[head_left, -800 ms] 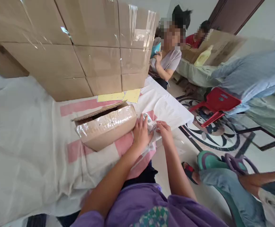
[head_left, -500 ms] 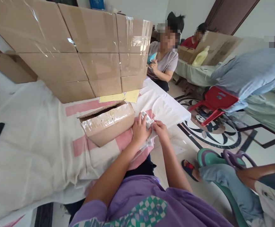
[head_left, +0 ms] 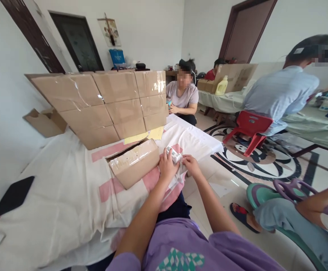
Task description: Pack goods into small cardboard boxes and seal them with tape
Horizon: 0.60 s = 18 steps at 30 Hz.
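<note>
My left hand [head_left: 168, 165] is wrapped around a small white object [head_left: 174, 155] with a smooth, rounded look, held low at the table's near edge. What kind of thing it is cannot be made out. Just to its right, my right hand [head_left: 190, 165] has thumb and fingers pinched together; anything between them is too small to name. A narrow gap separates the right fingertips from the white object. Left of my hands lies a taped cardboard box [head_left: 137, 162], its top flap slightly raised along the far side.
Stacked cardboard boxes [head_left: 127, 101] form a wall at the back of the cloth-covered table [head_left: 64, 199]. Yellow sheets [head_left: 156, 133] lie before them, and a black flat item [head_left: 14, 196] is at left. A person [head_left: 183, 94] sits beyond the table; a red chair [head_left: 252, 124] stands right.
My view has tilted upward, showing more of the room. My right fingers have come slightly away from the white object, which shows more plainly in my left hand.
</note>
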Each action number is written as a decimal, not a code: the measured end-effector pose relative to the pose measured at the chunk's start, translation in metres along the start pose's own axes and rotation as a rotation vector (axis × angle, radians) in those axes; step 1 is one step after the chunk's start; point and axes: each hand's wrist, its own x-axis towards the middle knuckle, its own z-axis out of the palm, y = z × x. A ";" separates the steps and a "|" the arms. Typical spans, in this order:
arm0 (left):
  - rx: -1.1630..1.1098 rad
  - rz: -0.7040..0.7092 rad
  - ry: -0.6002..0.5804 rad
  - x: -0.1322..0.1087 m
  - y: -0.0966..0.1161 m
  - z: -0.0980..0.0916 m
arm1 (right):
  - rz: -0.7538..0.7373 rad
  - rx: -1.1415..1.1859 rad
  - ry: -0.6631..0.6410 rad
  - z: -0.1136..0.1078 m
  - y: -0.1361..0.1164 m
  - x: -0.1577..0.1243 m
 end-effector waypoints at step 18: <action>-0.279 -0.044 -0.086 0.068 0.000 0.007 | 0.179 0.420 -0.006 -0.020 0.007 -0.002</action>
